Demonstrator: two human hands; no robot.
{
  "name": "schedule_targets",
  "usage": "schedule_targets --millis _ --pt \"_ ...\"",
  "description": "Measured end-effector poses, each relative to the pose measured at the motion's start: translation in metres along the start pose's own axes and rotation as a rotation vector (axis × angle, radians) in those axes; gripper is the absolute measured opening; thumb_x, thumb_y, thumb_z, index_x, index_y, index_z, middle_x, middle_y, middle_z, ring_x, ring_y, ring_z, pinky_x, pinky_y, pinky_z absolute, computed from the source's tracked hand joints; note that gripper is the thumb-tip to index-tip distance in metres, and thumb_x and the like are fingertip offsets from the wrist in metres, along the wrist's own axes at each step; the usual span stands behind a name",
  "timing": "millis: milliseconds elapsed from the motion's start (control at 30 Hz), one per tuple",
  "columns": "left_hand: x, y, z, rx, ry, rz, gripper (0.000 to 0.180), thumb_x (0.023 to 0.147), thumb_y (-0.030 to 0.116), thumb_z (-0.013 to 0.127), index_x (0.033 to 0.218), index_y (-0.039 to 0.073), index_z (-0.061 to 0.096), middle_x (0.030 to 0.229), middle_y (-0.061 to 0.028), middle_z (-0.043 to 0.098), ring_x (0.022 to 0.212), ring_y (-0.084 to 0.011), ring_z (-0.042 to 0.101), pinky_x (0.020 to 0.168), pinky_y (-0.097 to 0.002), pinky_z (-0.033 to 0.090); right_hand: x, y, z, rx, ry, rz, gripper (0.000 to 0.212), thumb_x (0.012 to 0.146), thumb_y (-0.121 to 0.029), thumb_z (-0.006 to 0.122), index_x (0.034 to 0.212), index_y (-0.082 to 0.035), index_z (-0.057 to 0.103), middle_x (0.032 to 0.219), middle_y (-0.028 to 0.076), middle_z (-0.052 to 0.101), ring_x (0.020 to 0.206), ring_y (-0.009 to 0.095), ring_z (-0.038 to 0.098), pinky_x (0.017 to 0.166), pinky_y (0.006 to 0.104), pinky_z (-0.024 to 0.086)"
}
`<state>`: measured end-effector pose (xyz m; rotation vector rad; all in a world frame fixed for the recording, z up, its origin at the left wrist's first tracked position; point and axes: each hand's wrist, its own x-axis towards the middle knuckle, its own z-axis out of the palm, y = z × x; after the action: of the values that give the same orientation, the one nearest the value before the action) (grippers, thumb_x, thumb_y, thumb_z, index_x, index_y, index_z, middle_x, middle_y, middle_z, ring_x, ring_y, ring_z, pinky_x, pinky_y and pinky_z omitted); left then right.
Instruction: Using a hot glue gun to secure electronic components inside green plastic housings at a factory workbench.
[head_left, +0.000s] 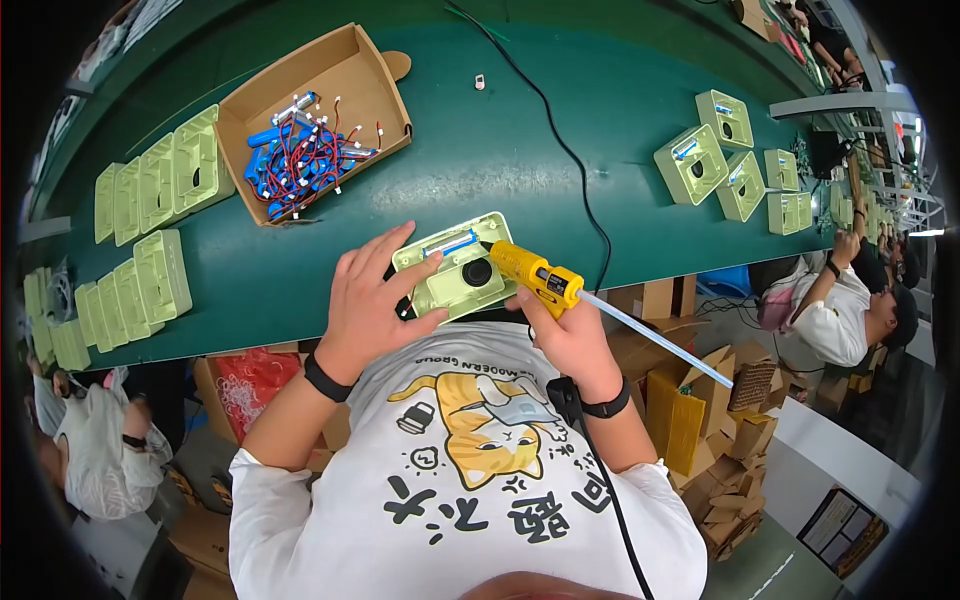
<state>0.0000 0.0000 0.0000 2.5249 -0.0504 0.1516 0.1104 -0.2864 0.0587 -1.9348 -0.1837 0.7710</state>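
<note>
My left hand (372,296) grips the left end of a pale green plastic case (440,291) near the table's front edge. Its index fingertip is at a blue-and-silver cylindrical battery (450,243) lying along the case's far side. A round black part (477,272) sits inside, nearer my right. My right hand (574,346) is closed around a yellow hot glue gun (535,274); the gun's dark nozzle is at the battery's right end. A long translucent glue stick (655,336) sticks out of the gun's back. Part of the right hand's grip is hidden.
A cardboard box (370,92) of blue batteries with red-black leads stands at the back left, beside rows of green cases (160,275). More cases (691,165) lie at the right. A black cable (560,130) crosses the green table (450,130). Co-workers are at both sides.
</note>
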Motion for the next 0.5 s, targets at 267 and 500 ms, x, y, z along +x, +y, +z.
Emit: schedule_targets --millis 267,500 --pt "-0.005 -0.004 0.000 -0.087 0.070 0.043 0.074 0.075 0.046 0.100 0.142 0.021 0.080 0.173 -0.0161 0.058 0.158 -0.0403 0.056 0.125 -0.0558 0.041 0.003 -0.008 0.018 -0.143 0.008 -0.346 0.020 0.113 -0.014 0.072 0.116 0.003 0.082 0.083 0.006 0.082 0.068 0.020 0.074 0.067 0.0371 0.059" --pt "-0.009 -0.012 0.007 -0.159 0.087 0.044 0.060 0.076 0.044 0.099 0.126 0.018 0.080 0.172 -0.0142 0.059 0.161 -0.0368 0.055 0.126 -0.0557 0.042 0.014 -0.040 0.037 -0.392 -0.134 -0.305 0.018 0.109 -0.015 0.075 0.111 0.003 0.079 0.085 0.018 0.080 0.070 0.038 0.076 0.065 0.0421 0.058"
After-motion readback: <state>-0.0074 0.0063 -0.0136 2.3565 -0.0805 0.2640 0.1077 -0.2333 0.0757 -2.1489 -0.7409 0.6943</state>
